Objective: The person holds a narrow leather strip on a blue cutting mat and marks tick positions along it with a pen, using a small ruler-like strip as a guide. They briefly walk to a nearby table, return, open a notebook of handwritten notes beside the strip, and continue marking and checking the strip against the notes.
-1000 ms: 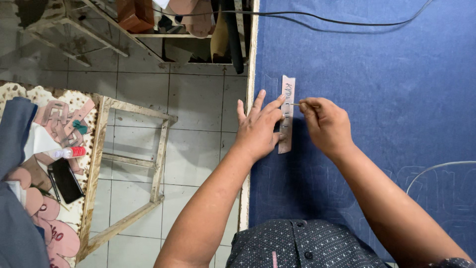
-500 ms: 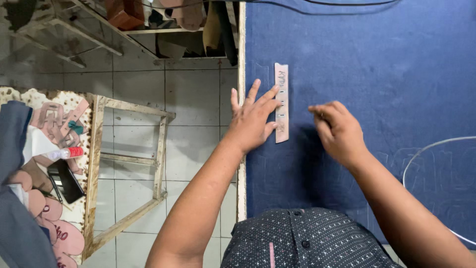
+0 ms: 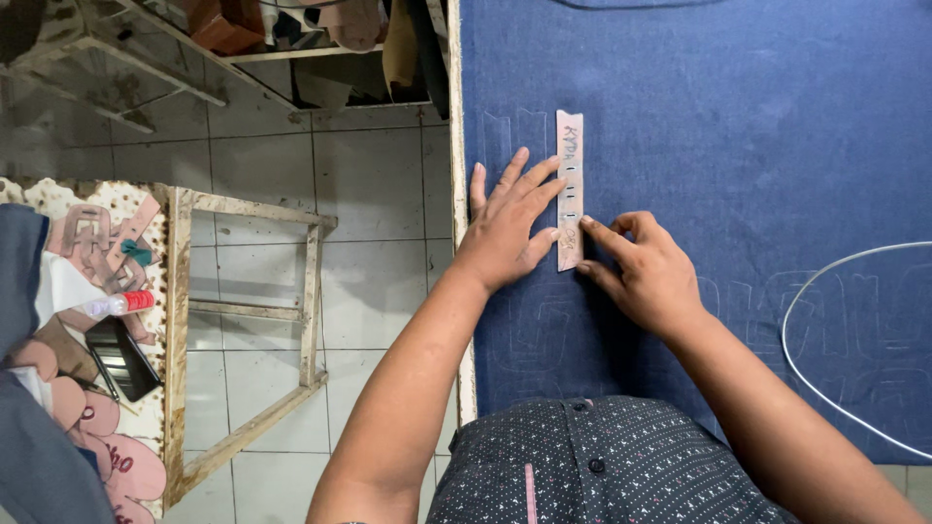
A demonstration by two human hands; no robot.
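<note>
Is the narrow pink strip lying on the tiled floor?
No, the pink strip lies flat on the blue fabric, with the left hand pressing on it and the right hand at its lower end.

Two hands at work, my left hand (image 3: 505, 225) and my right hand (image 3: 646, 275), meet on one pale pink template strip (image 3: 569, 189), the only strip lying on one sheet of blue denim (image 3: 738, 146) across the counter, where one white cord (image 3: 825, 330) loops in from the right. On the tiled floor to the left stand one bare wooden frame (image 3: 243, 335), one small red-capped bottle (image 3: 116, 305) and one dark phone (image 3: 121, 357).
</note>
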